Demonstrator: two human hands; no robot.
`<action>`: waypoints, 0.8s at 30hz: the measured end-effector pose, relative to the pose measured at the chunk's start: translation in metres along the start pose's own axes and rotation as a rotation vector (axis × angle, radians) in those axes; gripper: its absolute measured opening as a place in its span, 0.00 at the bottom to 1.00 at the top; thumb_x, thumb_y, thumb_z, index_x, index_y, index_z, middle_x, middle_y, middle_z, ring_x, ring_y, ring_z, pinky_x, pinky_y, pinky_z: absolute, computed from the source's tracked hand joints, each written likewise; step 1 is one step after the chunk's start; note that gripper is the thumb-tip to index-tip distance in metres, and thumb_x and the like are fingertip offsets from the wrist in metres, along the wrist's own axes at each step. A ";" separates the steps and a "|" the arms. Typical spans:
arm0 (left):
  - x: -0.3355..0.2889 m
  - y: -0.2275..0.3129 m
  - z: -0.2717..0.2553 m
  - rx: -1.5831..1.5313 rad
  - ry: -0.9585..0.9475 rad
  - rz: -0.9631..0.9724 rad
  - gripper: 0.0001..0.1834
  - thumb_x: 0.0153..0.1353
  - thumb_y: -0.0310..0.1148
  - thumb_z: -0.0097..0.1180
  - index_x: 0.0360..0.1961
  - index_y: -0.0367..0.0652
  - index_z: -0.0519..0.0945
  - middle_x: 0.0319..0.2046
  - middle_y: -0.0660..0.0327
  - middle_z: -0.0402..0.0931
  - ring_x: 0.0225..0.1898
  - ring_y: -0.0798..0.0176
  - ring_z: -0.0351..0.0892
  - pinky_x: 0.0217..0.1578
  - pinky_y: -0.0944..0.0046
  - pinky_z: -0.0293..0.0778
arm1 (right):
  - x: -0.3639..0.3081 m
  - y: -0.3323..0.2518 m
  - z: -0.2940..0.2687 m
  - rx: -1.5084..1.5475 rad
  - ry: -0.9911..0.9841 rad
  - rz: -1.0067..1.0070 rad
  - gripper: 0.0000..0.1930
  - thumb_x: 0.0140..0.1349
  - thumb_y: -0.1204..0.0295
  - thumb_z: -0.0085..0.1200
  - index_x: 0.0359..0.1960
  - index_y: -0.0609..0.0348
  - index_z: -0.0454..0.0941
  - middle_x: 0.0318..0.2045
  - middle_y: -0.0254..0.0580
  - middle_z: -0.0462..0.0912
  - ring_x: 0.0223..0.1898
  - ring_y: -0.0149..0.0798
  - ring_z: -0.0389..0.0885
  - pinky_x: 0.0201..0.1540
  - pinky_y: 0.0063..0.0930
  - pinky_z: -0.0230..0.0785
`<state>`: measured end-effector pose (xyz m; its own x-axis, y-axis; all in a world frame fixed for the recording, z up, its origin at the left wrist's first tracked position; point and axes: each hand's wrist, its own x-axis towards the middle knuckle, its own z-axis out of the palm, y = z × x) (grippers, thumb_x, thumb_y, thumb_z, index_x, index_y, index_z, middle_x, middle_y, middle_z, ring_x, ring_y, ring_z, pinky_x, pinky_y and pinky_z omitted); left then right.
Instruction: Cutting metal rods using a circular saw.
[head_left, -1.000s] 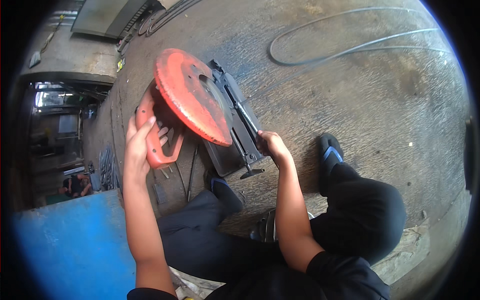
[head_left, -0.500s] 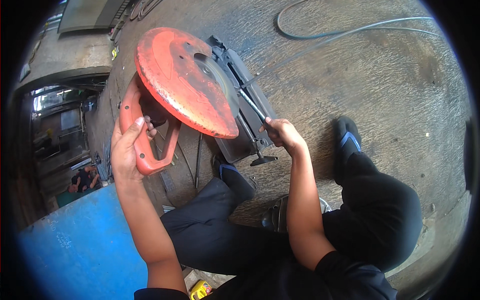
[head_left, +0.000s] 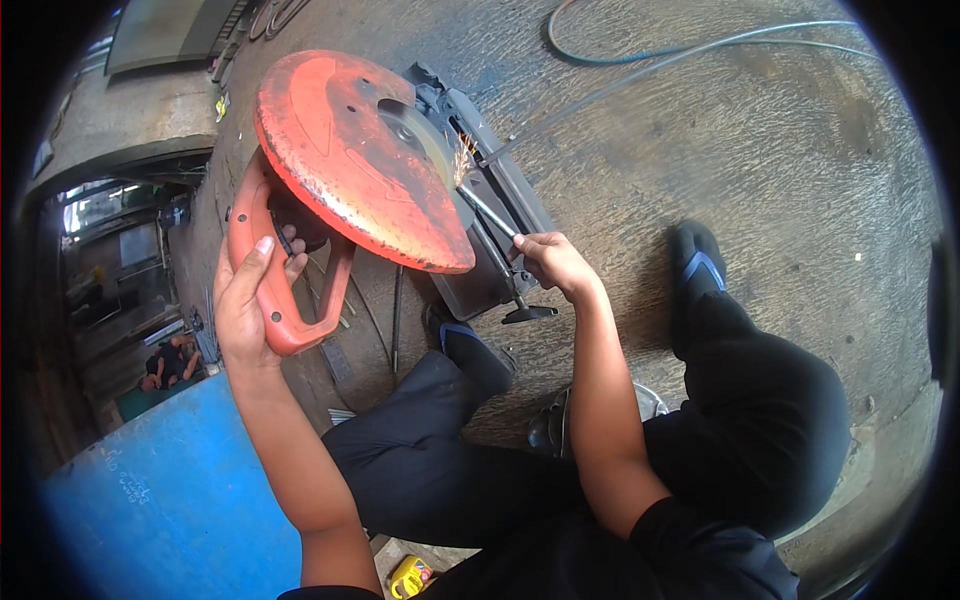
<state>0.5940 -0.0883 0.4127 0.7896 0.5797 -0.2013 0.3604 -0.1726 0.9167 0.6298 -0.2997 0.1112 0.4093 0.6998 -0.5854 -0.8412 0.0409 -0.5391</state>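
Note:
A chop saw with a worn red guard (head_left: pixel 350 170) stands on the floor in front of me. My left hand (head_left: pixel 245 300) is wrapped round its red loop handle (head_left: pixel 280 290). Below the guard's inner edge shows the cutting disc (head_left: pixel 430 142), and orange sparks (head_left: pixel 463 158) fly beside it. My right hand (head_left: pixel 557 263) grips a thin metal rod (head_left: pixel 486 211), whose far end meets the disc's edge. The rod lies over the dark saw base (head_left: pixel 520 200). Near my right hand, the clamp's crank handle (head_left: pixel 528 314) sticks out toward me.
A blue panel (head_left: pixel 190 490) fills the lower left. Beyond it, another person (head_left: pixel 172 362) is low down in a doorway. A hose (head_left: pixel 660 62) crosses the floor at the far right. Between my legs sits a shiny round object (head_left: pixel 548 425); a yellow container (head_left: pixel 410 577) is at the bottom.
Sparks have appeared at the disc. The rod and my right hand have shifted slightly left and away from me; my left hand stays on the handle.

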 end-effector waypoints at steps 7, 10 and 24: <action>0.000 -0.001 -0.002 0.012 -0.012 -0.013 0.25 0.62 0.27 0.51 0.60 0.34 0.64 0.45 0.51 0.73 0.43 0.61 0.77 0.43 0.61 0.76 | 0.007 0.005 0.003 -0.145 0.062 -0.025 0.18 0.63 0.56 0.54 0.34 0.60 0.83 0.18 0.29 0.71 0.17 0.23 0.63 0.17 0.21 0.53; 0.001 -0.002 -0.003 0.043 -0.025 -0.011 0.24 0.64 0.30 0.50 0.60 0.33 0.64 0.45 0.50 0.74 0.43 0.60 0.77 0.44 0.61 0.76 | 0.006 0.006 0.003 -0.201 0.095 -0.035 0.19 0.62 0.56 0.54 0.37 0.62 0.83 0.20 0.32 0.73 0.20 0.25 0.67 0.20 0.23 0.58; 0.003 -0.001 -0.001 -0.045 -0.114 0.032 0.26 0.64 0.30 0.51 0.62 0.37 0.63 0.55 0.55 0.69 0.51 0.60 0.72 0.50 0.55 0.72 | 0.008 0.011 0.010 -0.445 0.279 -0.337 0.17 0.62 0.61 0.56 0.40 0.66 0.82 0.20 0.39 0.77 0.24 0.31 0.71 0.30 0.29 0.66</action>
<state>0.5953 -0.0855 0.4111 0.8526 0.4798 -0.2073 0.3135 -0.1521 0.9373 0.6204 -0.2866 0.1070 0.7539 0.4849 -0.4433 -0.4468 -0.1164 -0.8870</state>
